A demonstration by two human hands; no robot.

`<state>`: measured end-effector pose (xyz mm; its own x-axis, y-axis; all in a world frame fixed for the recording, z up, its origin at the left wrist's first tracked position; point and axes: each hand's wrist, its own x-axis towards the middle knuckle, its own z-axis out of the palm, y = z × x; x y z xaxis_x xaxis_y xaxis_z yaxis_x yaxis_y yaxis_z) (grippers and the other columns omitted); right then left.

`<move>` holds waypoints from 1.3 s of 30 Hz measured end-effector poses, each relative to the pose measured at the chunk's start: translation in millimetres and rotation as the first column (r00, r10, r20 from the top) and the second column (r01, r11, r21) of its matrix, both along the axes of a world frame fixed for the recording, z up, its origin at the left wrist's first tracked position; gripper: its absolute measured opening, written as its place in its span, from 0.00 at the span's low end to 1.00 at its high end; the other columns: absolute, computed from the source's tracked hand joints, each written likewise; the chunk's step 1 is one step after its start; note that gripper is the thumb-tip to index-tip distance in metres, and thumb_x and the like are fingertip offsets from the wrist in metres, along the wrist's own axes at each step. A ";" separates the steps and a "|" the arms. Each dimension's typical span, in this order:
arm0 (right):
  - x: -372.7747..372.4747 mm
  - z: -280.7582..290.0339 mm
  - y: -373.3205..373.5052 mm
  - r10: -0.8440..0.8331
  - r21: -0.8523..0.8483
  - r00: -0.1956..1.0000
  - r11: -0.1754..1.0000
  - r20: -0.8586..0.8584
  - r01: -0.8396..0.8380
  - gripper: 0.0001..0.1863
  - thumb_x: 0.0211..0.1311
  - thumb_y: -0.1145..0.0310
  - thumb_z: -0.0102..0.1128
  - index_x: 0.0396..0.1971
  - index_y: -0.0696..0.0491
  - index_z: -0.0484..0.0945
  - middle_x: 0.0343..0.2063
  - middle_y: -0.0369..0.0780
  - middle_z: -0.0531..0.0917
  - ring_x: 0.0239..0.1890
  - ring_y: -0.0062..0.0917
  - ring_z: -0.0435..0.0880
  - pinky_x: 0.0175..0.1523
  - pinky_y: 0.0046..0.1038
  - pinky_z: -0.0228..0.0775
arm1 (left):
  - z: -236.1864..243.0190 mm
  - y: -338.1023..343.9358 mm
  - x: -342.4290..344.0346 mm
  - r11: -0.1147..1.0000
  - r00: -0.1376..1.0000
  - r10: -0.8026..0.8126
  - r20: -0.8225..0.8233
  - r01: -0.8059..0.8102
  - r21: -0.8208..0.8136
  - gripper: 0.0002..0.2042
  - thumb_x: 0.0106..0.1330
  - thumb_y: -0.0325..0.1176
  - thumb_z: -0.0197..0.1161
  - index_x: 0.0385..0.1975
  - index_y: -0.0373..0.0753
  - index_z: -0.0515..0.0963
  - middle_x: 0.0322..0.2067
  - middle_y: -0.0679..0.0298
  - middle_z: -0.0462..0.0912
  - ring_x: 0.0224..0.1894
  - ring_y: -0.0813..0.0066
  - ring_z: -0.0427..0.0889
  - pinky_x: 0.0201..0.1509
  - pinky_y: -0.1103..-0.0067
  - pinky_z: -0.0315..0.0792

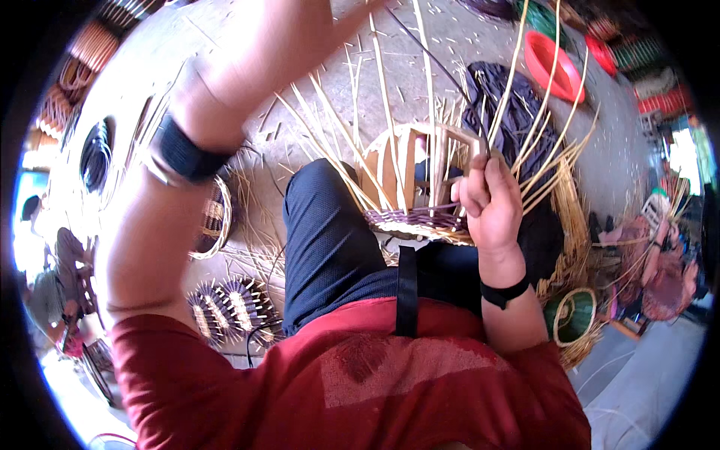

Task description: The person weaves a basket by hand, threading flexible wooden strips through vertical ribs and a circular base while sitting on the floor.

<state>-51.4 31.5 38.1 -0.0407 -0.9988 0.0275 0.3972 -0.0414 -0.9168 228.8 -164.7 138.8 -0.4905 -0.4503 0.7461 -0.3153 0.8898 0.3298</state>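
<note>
A partly woven basket (420,219) is at my lap, with dark purple weaving low down and long pale stakes fanning outward. Inside it shows a light wooden form (405,165). My right hand (491,202) is closed at the basket's right side, fingers pinching a dark weaving strand (435,60) beside the form's corner. That strand runs up and left toward the top edge of the view. Raised high at the upper left, my left hand (274,49) is blurred and partly cut off, one digit stretched toward the strand's far end; its grip is hidden.
Dark cloth (495,97) lies beyond the basket, near a red basin (553,66). A striped woven piece (234,309) and a round basket (217,217) rest left of my leg. A green-lined basket (574,316) stands at right. Cane scraps litter the floor; other people sit at both sides.
</note>
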 end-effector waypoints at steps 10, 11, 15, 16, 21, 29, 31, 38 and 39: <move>15.1 46.4 30.8 0.189 -0.234 0.924 0.933 -0.331 -0.274 0.14 0.80 0.60 0.50 0.43 0.55 0.78 0.24 0.31 0.76 0.22 0.13 0.67 0.33 0.21 0.63 | -146.9 112.2 -94.4 1.000 0.980 -0.028 0.195 0.026 0.015 0.19 0.66 0.44 0.66 0.56 0.51 0.78 0.55 0.70 0.81 0.67 0.67 0.73 0.73 0.57 0.55; 18.3 67.2 38.4 0.150 -0.271 0.711 0.855 -0.687 -0.442 0.12 0.79 0.62 0.52 0.44 0.56 0.78 0.27 0.33 0.79 0.24 0.13 0.69 0.33 0.20 0.63 | -143.8 100.1 -92.3 0.994 0.977 -0.087 0.192 0.073 0.079 0.19 0.68 0.44 0.65 0.57 0.49 0.77 0.57 0.68 0.80 0.67 0.65 0.73 0.73 0.57 0.56; -44.1 8.3 21.3 0.062 -0.153 0.992 0.987 0.108 -0.045 0.15 0.82 0.59 0.46 0.42 0.54 0.75 0.22 0.28 0.66 0.25 0.15 0.67 0.40 0.28 0.68 | -140.9 79.3 -110.7 0.961 0.954 -0.247 0.170 0.219 0.168 0.21 0.71 0.44 0.62 0.61 0.44 0.75 0.59 0.59 0.79 0.69 0.57 0.71 0.73 0.54 0.57; -61.9 -11.0 22.1 0.045 -0.149 0.989 0.989 0.139 -0.024 0.15 0.82 0.59 0.45 0.45 0.55 0.76 0.23 0.29 0.66 0.25 0.16 0.68 0.43 0.30 0.72 | -141.5 83.1 -114.8 0.965 0.954 -0.230 0.191 0.198 0.171 0.21 0.71 0.43 0.62 0.61 0.45 0.75 0.59 0.61 0.79 0.69 0.57 0.70 0.74 0.54 0.57; -50.5 4.3 31.1 -0.224 0.197 0.959 0.962 0.175 0.189 0.14 0.81 0.63 0.48 0.48 0.58 0.76 0.29 0.34 0.76 0.33 0.23 0.80 0.50 0.40 0.84 | -142.9 121.8 -104.0 0.991 0.943 -0.132 0.305 0.120 0.058 0.13 0.71 0.44 0.62 0.49 0.46 0.83 0.56 0.66 0.82 0.73 0.56 0.66 0.77 0.54 0.51; -25.7 43.0 -82.5 0.096 0.096 0.350 0.995 -0.932 -0.016 0.12 0.73 0.72 0.55 0.52 0.57 0.79 0.44 0.47 0.84 0.47 0.35 0.88 0.54 0.27 0.80 | -143.3 191.1 -137.2 0.959 0.895 0.194 0.401 -0.260 0.117 0.37 0.59 0.57 0.70 0.57 0.30 0.73 0.59 0.51 0.73 0.73 0.46 0.60 0.76 0.51 0.50; -1.2 21.5 -74.6 -0.361 -0.358 0.050 0.931 -0.931 0.067 0.15 0.72 0.76 0.56 0.56 0.58 0.75 0.48 0.49 0.83 0.45 0.38 0.87 0.52 0.30 0.79 | -146.7 188.4 -134.1 0.958 0.893 0.192 0.408 -0.261 0.121 0.36 0.57 0.53 0.73 0.57 0.31 0.73 0.59 0.52 0.73 0.73 0.46 0.60 0.76 0.51 0.50; -67.0 40.5 37.1 -0.208 -0.155 0.880 0.976 -0.427 0.155 0.23 0.77 0.71 0.52 0.68 0.57 0.67 0.32 0.38 0.80 0.33 0.19 0.81 0.42 0.27 0.77 | -146.4 184.5 -134.2 0.944 0.876 0.269 0.401 -0.323 0.073 0.36 0.59 0.49 0.71 0.64 0.34 0.70 0.66 0.49 0.67 0.73 0.45 0.60 0.76 0.48 0.48; -89.8 16.1 50.6 -0.175 -0.175 0.949 0.976 -0.264 0.131 0.22 0.80 0.64 0.52 0.66 0.58 0.69 0.27 0.36 0.78 0.32 0.20 0.80 0.38 0.28 0.76 | -146.6 185.7 -141.4 0.933 0.889 0.326 0.321 -0.358 0.044 0.40 0.58 0.47 0.72 0.69 0.35 0.66 0.68 0.49 0.64 0.74 0.46 0.59 0.77 0.48 0.48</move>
